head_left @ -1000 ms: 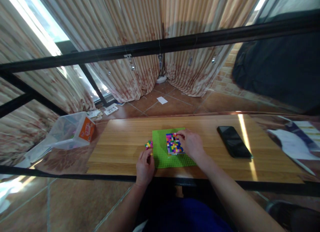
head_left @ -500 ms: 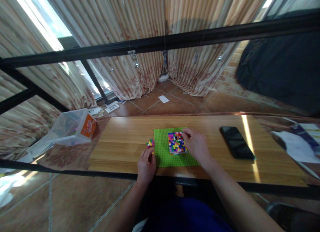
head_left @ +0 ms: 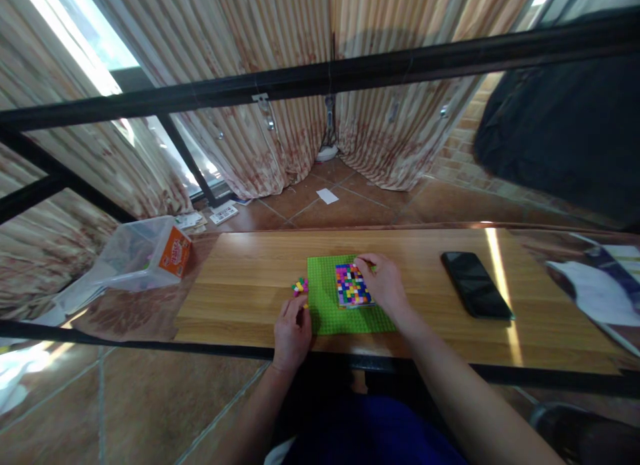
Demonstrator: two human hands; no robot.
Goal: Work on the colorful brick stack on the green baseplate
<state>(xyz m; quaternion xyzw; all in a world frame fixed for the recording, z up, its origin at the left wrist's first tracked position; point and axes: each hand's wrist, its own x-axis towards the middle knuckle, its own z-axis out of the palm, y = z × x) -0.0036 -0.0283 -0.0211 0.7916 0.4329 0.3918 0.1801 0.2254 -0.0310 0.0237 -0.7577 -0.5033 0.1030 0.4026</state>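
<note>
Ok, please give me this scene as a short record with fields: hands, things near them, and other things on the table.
left hand: rests on the wooden table, beside the green baseplate
right hand: fingertips on the far edge of the multicoloured brick panel
panel: lies on the baseplate
loose bricks: small pile left of the baseplate
phone: black, right, screen dark
plastic box: left, off the board

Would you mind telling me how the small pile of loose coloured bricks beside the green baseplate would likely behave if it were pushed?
The loose coloured bricks look tiny and separate, so they would probably scatter rather than move together. The wooden tabletop looks glossy, so they may slide easily. Blocky shapes suggest little rolling.
</note>
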